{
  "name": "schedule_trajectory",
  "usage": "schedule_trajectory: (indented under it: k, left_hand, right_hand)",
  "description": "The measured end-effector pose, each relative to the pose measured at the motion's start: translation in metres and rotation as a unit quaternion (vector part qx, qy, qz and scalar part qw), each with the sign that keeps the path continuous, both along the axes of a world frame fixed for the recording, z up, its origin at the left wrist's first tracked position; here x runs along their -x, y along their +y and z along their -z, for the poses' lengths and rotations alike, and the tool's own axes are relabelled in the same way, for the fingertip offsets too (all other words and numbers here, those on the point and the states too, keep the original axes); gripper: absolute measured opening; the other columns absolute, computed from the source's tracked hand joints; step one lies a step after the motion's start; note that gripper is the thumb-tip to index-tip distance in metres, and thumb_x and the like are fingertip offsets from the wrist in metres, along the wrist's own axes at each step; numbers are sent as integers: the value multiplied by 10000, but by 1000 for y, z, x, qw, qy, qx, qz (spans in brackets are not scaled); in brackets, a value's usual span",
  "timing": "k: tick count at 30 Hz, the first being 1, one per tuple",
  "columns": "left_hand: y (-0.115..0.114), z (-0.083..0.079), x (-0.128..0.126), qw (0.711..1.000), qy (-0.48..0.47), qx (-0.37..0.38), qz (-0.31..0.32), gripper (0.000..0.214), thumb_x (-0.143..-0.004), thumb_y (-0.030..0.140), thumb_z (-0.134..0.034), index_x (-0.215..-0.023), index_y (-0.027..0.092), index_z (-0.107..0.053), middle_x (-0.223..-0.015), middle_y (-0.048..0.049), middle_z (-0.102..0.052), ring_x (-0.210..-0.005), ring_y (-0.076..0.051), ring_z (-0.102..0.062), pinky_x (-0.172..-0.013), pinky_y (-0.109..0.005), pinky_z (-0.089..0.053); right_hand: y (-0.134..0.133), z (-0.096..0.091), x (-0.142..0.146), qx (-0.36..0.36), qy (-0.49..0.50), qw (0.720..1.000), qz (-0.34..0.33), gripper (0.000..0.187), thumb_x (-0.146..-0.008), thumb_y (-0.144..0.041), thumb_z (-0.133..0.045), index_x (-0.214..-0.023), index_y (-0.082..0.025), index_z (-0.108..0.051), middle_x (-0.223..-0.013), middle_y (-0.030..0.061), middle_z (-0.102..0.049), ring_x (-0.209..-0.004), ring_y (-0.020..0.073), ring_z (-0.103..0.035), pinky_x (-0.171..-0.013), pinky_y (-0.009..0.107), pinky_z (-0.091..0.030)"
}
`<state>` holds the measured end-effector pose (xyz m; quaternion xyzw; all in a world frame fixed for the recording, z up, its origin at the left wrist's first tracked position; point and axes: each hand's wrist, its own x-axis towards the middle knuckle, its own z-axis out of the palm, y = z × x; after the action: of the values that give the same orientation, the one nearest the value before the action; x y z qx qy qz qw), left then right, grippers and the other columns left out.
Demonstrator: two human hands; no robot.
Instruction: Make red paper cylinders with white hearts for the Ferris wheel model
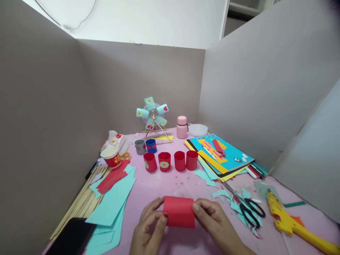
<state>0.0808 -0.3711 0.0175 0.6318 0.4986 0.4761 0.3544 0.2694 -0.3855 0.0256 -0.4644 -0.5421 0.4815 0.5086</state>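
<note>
A red paper piece (179,212), curved over at its top edge, is held above the pink table between my two hands. My left hand (151,226) pinches its left edge with thumb and fingers. At the right edge, my right hand (212,219) grips the paper the same way. Beyond them stands a row of several red paper cups (180,161); the two on the left bear pale green flower cut-outs. Behind that row sit a grey paper cup (140,147) and a blue paper cup (151,146).
A paper-and-stick Ferris wheel (153,115) stands at the back beside a pink bottle (182,127). On the left lie blue paper sheets (111,205), wooden sticks (79,198) and a phone (71,236). Scissors (245,205), a yellow glue gun (289,221) and a book (225,152) are right.
</note>
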Motion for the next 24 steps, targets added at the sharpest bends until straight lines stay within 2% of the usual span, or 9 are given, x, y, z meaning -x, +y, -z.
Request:
schedule_trajectory:
  k: [4, 9, 11, 16, 21, 24]
  left_hand:
    - [0, 2, -1, 1000, 4, 3, -10, 300, -763, 500, -589, -655, 243, -698, -1180, -96, -645, -1153, -284, -541, -1019, -447, -387]
    - [2, 9, -3, 1000, -27, -4, -10, 270, -747, 507, -612, -744, 259, -720, -1203, -92, -646, -1186, -274, -525, -1028, -455, -381]
    - [3, 11, -2, 1000, -31, 3, -3, 279, -755, 506, -605, -706, 253, -713, -1229, -97, -634, -1222, -278, -492, -1041, -467, -362]
    - [5, 13, 2, 1000, -11, 17, 12, 355, -776, 517, -568, -583, 232, -655, -1269, -116, -612, -1292, -303, -405, -1065, -520, -304]
    - [5, 12, 2, 1000, 16, 0, 13, 352, -790, 518, -546, -614, 237, -664, -1263, -107, -621, -1307, -297, -392, -1064, -520, -313]
    - [4, 9, 0, 1000, 2, -8, 5, 344, -785, 527, -549, -658, 241, -694, -1240, -104, -640, -1285, -293, -430, -1049, -509, -346]
  right_hand:
    - [0, 2, 2, -26, -38, 999, -1, 390, -746, -533, -610, -662, -152, -604, -585, -29, -425, -558, 119, -343, -518, 240, -275]
    - [1, 3, 3, -49, -56, 997, 1, 382, -757, -496, -601, -635, -136, -638, -582, -16, -443, -556, 127, -368, -520, 246, -284]
    - [1, 2, 3, -50, -51, 997, -6, 380, -758, -488, -601, -641, -129, -643, -595, -9, -456, -565, 130, -376, -526, 246, -287]
    - [0, 1, 3, -49, -55, 997, -9, 374, -763, -483, -594, -619, -139, -618, -594, -11, -449, -570, 135, -387, -533, 246, -294]
    - [0, 4, 4, -53, -65, 996, -9, 388, -772, -499, -577, -589, -157, -578, -585, -20, -428, -566, 133, -376, -528, 243, -291]
    - [1, 5, 4, -59, -64, 996, -3, 387, -777, -496, -578, -590, -158, -574, -582, -23, -427, -560, 129, -370, -524, 240, -290]
